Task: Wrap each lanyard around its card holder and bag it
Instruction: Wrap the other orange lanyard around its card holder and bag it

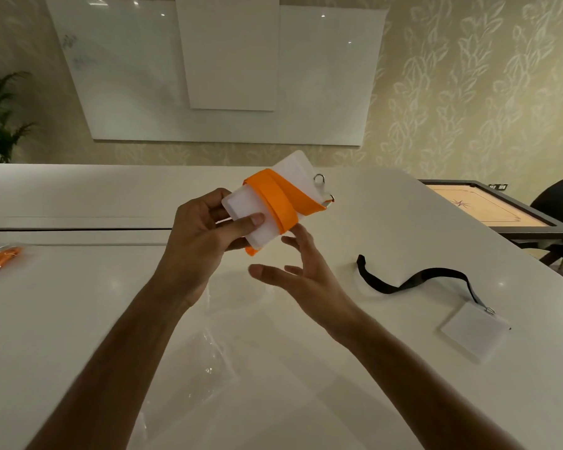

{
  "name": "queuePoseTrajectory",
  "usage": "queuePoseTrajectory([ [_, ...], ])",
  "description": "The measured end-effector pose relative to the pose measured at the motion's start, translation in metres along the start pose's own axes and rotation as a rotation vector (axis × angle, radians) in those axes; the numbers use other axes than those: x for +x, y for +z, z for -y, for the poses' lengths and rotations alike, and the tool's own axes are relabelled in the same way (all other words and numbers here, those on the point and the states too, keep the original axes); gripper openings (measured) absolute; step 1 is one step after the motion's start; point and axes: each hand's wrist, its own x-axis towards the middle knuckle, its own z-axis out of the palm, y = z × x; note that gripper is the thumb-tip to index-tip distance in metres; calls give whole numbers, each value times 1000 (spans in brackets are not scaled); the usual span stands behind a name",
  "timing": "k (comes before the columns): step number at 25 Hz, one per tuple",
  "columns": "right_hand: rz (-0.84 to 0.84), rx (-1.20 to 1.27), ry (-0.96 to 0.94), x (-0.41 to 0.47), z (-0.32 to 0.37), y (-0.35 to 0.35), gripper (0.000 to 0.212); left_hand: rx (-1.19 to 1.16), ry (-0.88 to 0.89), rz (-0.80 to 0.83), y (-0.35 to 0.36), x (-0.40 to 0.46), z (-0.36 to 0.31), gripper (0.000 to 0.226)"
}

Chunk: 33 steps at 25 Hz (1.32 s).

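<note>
While gripping holder point(267, 206), fingers point(241, 224) curled.

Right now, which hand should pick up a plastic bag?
The right hand: it is open and free, just above a clear plastic bag. The left hand grips the orange-wrapped card holder.

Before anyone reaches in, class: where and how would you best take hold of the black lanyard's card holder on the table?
Pinch the card holder by its bare near edge, coming from the right. It lies flat, and the black lanyard leaves its far corner, so that side is cluttered.
</note>
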Motion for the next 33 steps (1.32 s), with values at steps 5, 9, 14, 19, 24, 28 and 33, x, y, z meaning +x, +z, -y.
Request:
queuePoseTrajectory([
  [5,-2,122,-101,2,2,0,25,13,17,76,0,-1,0,46],
  [9,53,172,-76,2,5,-3,20,22,9,20,-5,2,0,45],
  [14,90,159,33,2,3,-3,16,2,9,37,-8,3,0,37],
  [19,-79,48,61,5,6,-19,20,247,123,-132,-24,9,5,22],
  [24,-179,-142,-163,0,22,-29,12,411,157,-203,-29,11,9,21],
  [28,-145,-98,-296,-10,40,-29,22,425,144,-172,-16,5,6,28],
  [33,25,-38,-368,-21,52,-29,26,161,37,26,-5,1,4,51],
])
